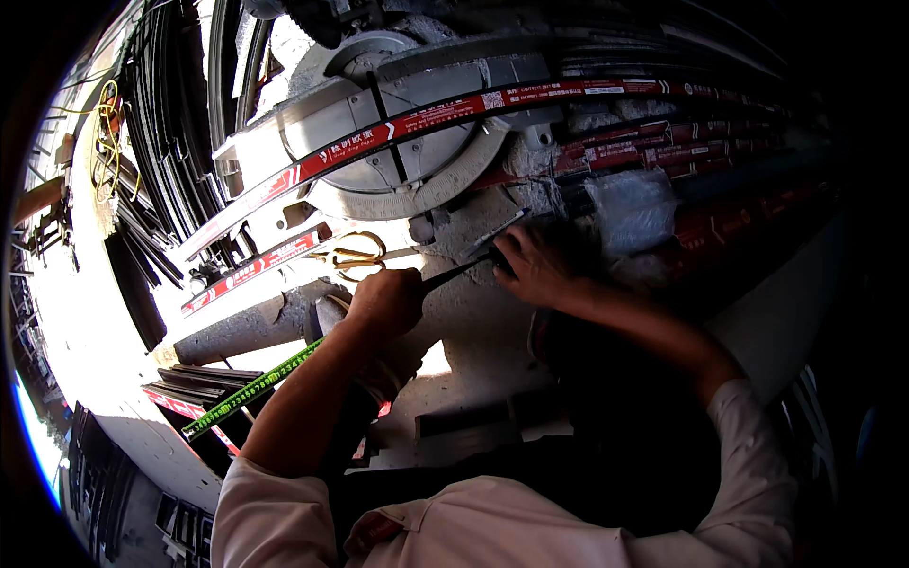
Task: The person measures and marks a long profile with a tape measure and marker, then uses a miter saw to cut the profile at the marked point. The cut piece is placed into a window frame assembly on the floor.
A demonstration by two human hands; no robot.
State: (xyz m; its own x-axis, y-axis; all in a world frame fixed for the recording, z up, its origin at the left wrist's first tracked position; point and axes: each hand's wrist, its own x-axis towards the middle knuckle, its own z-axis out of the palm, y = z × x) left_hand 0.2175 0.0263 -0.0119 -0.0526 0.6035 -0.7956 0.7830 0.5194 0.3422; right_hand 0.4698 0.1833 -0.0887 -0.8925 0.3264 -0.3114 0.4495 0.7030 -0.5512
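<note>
My left hand is closed round one end of a dark, slim bar-like tool, whose exact kind I cannot make out. The tool points right and slightly away, toward my right hand. The fingers of my right hand are curled in at its far end, beside a small pale metal strip. Shadow hides what those fingers grip. Just beyond my left hand lie scissors with gold-coloured handles.
A round grey saw turntable stands ahead, crossed by a long red-labelled profile. A green measuring tape lies at the left. Clear plastic wrap sits on red-wrapped profiles at the right. Dark profiles are stacked far left.
</note>
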